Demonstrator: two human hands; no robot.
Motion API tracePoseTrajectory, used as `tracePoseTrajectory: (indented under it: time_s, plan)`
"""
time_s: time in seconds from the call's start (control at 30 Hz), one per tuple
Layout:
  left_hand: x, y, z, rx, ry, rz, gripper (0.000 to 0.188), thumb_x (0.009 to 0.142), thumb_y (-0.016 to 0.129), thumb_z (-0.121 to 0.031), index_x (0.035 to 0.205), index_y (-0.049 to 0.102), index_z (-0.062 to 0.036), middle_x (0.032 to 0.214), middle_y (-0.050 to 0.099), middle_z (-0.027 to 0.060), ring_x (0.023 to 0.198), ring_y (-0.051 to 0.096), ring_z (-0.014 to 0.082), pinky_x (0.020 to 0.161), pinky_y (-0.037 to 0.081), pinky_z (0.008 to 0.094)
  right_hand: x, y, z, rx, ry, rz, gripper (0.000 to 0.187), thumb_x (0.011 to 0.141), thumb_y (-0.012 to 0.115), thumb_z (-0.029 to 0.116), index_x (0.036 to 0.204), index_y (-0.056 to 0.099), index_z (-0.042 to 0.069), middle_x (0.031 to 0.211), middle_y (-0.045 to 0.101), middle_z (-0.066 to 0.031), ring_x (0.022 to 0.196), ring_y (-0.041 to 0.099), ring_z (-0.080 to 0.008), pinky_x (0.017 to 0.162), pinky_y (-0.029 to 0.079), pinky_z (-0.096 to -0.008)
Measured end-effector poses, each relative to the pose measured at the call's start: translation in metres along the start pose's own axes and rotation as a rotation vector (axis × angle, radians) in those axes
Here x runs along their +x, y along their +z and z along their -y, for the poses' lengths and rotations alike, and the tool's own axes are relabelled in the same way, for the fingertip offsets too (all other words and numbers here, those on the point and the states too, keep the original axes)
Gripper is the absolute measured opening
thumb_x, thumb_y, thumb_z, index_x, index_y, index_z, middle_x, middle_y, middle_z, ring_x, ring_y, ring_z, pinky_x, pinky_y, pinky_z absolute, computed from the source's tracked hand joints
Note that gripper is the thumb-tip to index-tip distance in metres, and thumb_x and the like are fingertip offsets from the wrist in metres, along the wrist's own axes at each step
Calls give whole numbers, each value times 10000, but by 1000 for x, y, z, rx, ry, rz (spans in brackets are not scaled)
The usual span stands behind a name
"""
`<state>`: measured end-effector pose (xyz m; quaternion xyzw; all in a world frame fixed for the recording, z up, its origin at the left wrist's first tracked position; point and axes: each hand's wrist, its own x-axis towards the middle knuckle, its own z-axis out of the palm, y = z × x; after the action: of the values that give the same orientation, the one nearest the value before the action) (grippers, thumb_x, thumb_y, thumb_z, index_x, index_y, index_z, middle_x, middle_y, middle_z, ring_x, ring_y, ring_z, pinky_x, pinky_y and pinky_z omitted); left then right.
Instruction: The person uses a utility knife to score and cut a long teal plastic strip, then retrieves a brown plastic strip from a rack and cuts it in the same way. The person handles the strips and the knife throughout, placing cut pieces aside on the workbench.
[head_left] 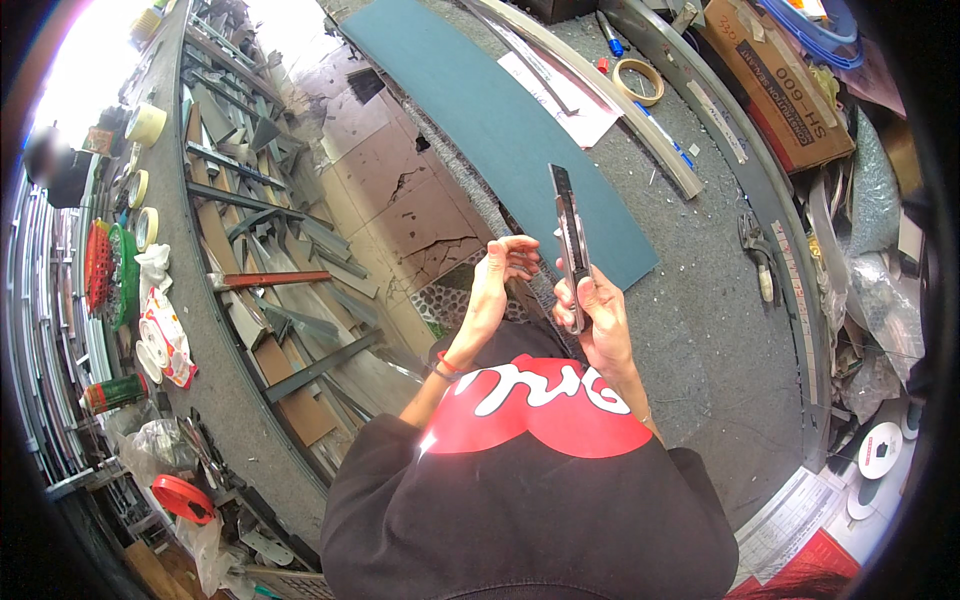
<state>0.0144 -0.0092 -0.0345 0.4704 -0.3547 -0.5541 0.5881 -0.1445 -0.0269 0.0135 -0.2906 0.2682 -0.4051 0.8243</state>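
Observation:
My right hand [600, 320] grips the lower end of a short dark metal strip [570, 235] and holds it upright in front of my chest. Its top end points away over a grey carpeted workbench [700, 300]. My left hand [495, 275] is raised just left of the strip with its fingers curled and apart. The fingertips sit close to the strip's middle, and whether they touch it is unclear. A red band circles my left wrist. A teal mat [500, 120] lies on the bench beyond both hands.
Long curved metal profiles [610, 100], a tape roll [638, 80], blue pens and pliers [755, 250] lie on the bench. A cardboard box [780, 90] and plastic wrapping crowd the right. A second bench on the left carries tape rolls, baskets and offcuts below.

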Motion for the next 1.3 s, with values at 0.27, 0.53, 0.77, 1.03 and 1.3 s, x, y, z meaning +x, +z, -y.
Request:
tracePoseTrajectory:
  time_s: [0.27, 0.53, 0.77, 1.03, 1.3]
  plan:
    - [-3, -2, 0, -64, 40, -81, 561, 995, 248, -462, 1053, 550, 7, 904, 568, 66, 832, 563, 152, 772, 446, 294, 0, -4, -2, 62, 56, 24, 436, 937, 523, 295, 1211, 453, -36, 811, 504, -48, 656, 494, -104, 597, 432, -239]
    - [-3, -3, 1, -72, 48, -98, 473, 1009, 293, -382, 1050, 552, 12, 904, 571, 66, 822, 558, 139, 768, 453, 287, -5, 6, 3, -13, 29, 85, 437, 936, 526, 230, 1272, 398, -19, 1004, 545, -105, 783, 567, -156, 721, 482, -287]
    - [-2, -3, 0, -63, 27, -82, 429, 1006, 325, -347, 1034, 565, 7, 898, 576, 58, 828, 556, 131, 773, 453, 284, -5, 0, 1, 74, 0, 5, 446, 939, 524, 224, 1278, 381, -27, 893, 488, -62, 688, 467, -105, 633, 429, -255]
    - [-26, 27, -42, 71, 37, 181, 274, 943, 489, -187, 1149, 495, -6, 982, 529, 44, 880, 487, 86, 760, 407, 237, -11, 17, 5, -248, -222, 117, 697, 905, 577, 305, 1404, 195, 4, 1095, 516, -102, 806, 538, -130, 721, 447, -263]
    - [-31, 46, -58, -44, -5, 200, 321, 900, 612, -253, 1091, 504, -18, 792, 460, -45, 728, 393, 39, 655, 352, 190, -17, 32, 5, -293, -251, 25, 689, 968, 399, 397, 1451, 104, 5, 1363, 372, -137, 1161, 448, -180, 1008, 316, -321]
